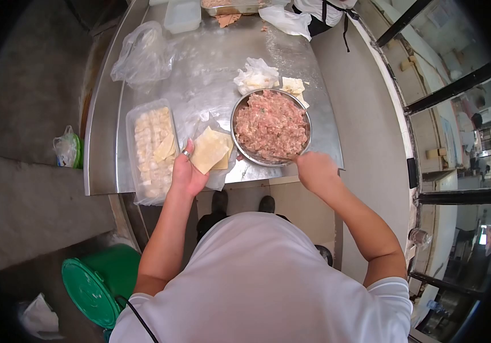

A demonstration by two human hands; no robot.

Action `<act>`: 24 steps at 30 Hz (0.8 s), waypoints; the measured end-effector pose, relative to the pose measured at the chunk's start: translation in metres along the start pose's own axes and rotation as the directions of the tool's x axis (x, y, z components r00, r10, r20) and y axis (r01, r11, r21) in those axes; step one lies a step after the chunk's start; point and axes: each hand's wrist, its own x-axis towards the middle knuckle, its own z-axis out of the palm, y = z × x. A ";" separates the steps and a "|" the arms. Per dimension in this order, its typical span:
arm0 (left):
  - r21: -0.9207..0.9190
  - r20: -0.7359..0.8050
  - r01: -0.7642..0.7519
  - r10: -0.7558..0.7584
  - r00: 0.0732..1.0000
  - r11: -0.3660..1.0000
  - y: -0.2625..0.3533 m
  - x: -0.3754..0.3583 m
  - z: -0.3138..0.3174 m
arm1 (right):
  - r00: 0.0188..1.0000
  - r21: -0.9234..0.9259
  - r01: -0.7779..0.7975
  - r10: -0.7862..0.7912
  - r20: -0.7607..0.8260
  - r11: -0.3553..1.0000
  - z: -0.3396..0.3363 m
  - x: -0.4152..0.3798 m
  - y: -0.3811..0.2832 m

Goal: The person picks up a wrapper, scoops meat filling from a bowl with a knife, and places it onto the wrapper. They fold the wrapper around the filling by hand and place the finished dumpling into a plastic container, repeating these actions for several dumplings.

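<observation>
My left hand (pixel 189 176) holds a square, pale-yellow dough wrapper (pixel 209 150) by its edge. More wrappers (pixel 222 162) lie behind it on a sheet of plastic. My right hand (pixel 317 171) is closed at the near rim of a round metal bowl (pixel 237 143). From its fingers a thin utensil (pixel 284 158) reaches into the ground meat (pixel 271 124) that fills the bowl; its exact kind is hard to make out. Left of my left hand stands a clear plastic tray (pixel 133 143) with rows of filled dumplings (pixel 149 135) in it.
The metal table (pixel 199 74) bears a crumpled plastic bag (pixel 142 56), a white bundle (pixel 257 75) and wrapper pieces (pixel 293 86) behind the bowl. At the far edge are a container of meat (pixel 234 8) and another person (pixel 319 12). A green lidded bin (pixel 99 280) stands below left.
</observation>
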 end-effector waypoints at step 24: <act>-0.062 -0.099 0.007 -0.013 0.995 0.998 -0.009 -0.003 0.005 | 0.997 0.311 -0.002 0.026 -0.073 0.951 0.019 0.014 -0.038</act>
